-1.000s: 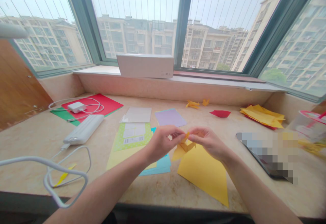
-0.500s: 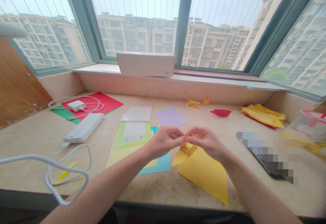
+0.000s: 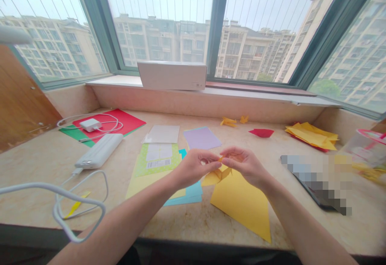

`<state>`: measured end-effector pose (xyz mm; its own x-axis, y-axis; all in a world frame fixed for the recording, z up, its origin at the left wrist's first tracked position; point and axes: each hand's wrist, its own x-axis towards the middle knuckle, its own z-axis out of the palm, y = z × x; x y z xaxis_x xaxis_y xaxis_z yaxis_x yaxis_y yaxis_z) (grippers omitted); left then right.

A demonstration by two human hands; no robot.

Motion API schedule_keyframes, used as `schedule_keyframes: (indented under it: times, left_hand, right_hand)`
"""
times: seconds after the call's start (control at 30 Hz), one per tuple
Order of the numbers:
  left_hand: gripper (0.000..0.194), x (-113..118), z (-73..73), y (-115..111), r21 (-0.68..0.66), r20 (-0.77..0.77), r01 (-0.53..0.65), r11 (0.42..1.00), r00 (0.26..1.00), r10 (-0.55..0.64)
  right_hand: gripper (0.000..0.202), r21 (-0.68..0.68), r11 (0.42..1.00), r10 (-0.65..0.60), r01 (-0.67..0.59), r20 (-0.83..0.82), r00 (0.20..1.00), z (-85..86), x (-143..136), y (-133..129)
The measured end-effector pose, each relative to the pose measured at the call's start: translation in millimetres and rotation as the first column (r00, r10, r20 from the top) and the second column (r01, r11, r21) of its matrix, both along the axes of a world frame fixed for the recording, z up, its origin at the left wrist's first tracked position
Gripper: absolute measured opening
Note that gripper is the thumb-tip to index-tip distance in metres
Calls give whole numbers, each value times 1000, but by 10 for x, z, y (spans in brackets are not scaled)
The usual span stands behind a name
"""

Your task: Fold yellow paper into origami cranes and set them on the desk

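Between my two hands is a small folded yellow paper piece [image 3: 222, 173], its wing-like flaps hanging below the fingers. My left hand [image 3: 201, 164] pinches its upper tip from the left with thumb and finger. From the right, my right hand [image 3: 241, 163] pinches the same tip, the thumbs nearly meeting. Part of the fold is hidden behind the fingers. Beneath and nearer to me lies a flat yellow paper sheet [image 3: 244, 204]. Light blue sheets [image 3: 188, 194] and pale yellow paper [image 3: 135, 186] lie under and beside my left forearm.
White power bank [image 3: 99, 151] and looping cables stand left, near red paper [image 3: 129, 121]. Purple paper [image 3: 202, 137], small yellow folded pieces [image 3: 228, 122] and a red folded piece [image 3: 261, 133] lie farther back. At right are yellow papers [image 3: 313, 135], a phone [image 3: 313, 184] and a plastic cup [image 3: 366, 148].
The folded yellow paper has tilted and dropped slightly between my fingers, its left flap shifting a little left. Both hands keep their pinch in nearly the same place.
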<state>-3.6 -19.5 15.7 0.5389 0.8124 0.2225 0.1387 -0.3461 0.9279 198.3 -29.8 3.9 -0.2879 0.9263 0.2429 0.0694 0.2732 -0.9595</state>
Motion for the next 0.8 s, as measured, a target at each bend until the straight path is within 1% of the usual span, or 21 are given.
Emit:
schedule_keyframes:
  times: [0.13, 0.3, 0.6, 0.7, 0.8]
  left_hand:
    - [19, -8, -16, 18, 45, -28, 16, 999, 1000, -14]
    - [19, -25, -26, 32, 105, -67, 47, 993, 997, -40]
    - [24, -49, -17, 45, 150, -170, 127, 980, 980, -101]
    - [24, -51, -8, 40, 183, -196, 121, 976, 977, -85]
    - [19, -42, 4, 28, 208, -206, 77, 975, 978, -33]
  right_hand:
    - [19, 86, 996, -12, 3, 112, 994, 14, 26, 4]
    - [14, 221, 975, -75, 26, 220, 973, 54, 22, -3]
    - [13, 417, 909, -141, 3, 300, 943, 39, 20, -25]
    - [15, 457, 890, -174, 3, 333, 927, 48, 15, -39]
    - [20, 452, 891, -219, 44, 344, 913, 44, 5, -54]
